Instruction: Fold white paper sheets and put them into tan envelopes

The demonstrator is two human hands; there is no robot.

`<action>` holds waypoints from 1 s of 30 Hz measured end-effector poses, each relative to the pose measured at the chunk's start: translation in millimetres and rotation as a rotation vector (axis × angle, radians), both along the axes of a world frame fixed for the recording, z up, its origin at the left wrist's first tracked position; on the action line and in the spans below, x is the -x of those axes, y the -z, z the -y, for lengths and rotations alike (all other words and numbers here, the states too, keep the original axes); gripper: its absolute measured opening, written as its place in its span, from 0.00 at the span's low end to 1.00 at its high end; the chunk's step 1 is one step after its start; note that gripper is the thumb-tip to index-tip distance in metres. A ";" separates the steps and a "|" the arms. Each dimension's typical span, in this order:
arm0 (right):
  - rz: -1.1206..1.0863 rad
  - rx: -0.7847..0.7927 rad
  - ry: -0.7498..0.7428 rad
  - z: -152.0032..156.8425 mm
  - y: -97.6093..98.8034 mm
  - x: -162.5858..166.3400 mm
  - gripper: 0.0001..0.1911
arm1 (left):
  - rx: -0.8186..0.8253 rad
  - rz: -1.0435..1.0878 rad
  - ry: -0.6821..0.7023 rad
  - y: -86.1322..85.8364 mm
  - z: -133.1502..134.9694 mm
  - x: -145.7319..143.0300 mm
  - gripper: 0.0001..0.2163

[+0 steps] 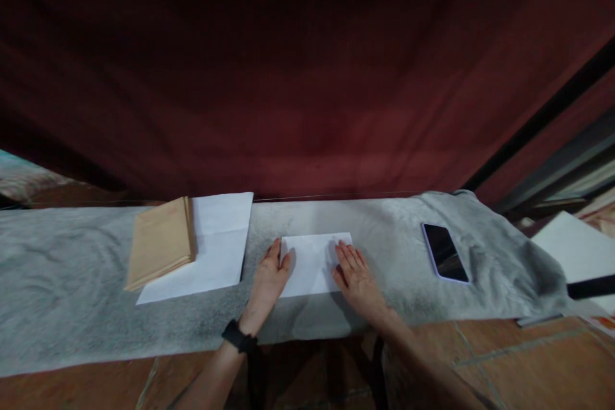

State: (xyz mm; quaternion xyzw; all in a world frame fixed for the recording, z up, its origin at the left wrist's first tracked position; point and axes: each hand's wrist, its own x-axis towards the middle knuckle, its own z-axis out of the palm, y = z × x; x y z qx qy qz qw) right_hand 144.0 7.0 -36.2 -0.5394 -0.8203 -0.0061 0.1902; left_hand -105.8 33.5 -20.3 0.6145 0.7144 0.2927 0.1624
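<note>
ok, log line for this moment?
left hand: at left edge of white paper; right hand: on its right end; brown stack: on larger sheet; phone: at right

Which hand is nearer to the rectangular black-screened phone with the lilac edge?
Right: the right hand lies over the right end of the smaller white paper sheet, left of the phone; the left hand, at that sheet's left edge, is farther away.
</note>
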 end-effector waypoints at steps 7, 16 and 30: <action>-0.013 0.084 -0.161 21.8 -6.4 28.1 0.37 | 0.109 0.502 -0.020 -12.6 -5.2 5.7 0.29; -0.499 0.236 -0.102 12.5 -31.8 33.8 0.26 | 0.258 1.311 -0.024 -40.1 -7.8 -15.7 0.24; -1.996 0.674 0.228 -13.4 -76.9 17.0 0.16 | 0.256 1.467 0.057 -36.7 6.7 -52.0 0.31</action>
